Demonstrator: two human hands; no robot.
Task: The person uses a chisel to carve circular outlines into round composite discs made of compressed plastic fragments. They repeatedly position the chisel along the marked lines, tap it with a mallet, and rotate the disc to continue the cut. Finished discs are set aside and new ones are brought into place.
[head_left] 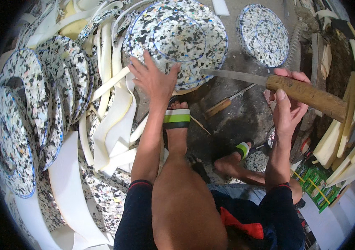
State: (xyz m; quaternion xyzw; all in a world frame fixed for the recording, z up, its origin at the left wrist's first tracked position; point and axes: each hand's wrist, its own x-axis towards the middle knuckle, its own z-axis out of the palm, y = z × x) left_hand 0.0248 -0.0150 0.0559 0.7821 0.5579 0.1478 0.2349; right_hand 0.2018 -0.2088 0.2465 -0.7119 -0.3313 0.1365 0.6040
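Observation:
A large round disc of speckled foam [181,35] lies ahead of me, with blue circles drawn on it. My left hand [154,79] is open, fingers spread over the disc's near left edge; whether it presses down I cannot tell. In my right hand [290,104], a knife [311,95] is gripped by its thick wooden handle. Its narrow blade points left, the tip near the disc's right side. My foot in a green and white sandal [176,117] stands just below the disc.
A smaller speckled disc [263,35] lies at the far right. Several cut foam rings [17,112] lean at the left beside white foam strips [113,121]. Another wooden-handled tool [219,107] rests on the floor. Curved foam offcuts [348,129] and green packets [317,185] are at the right.

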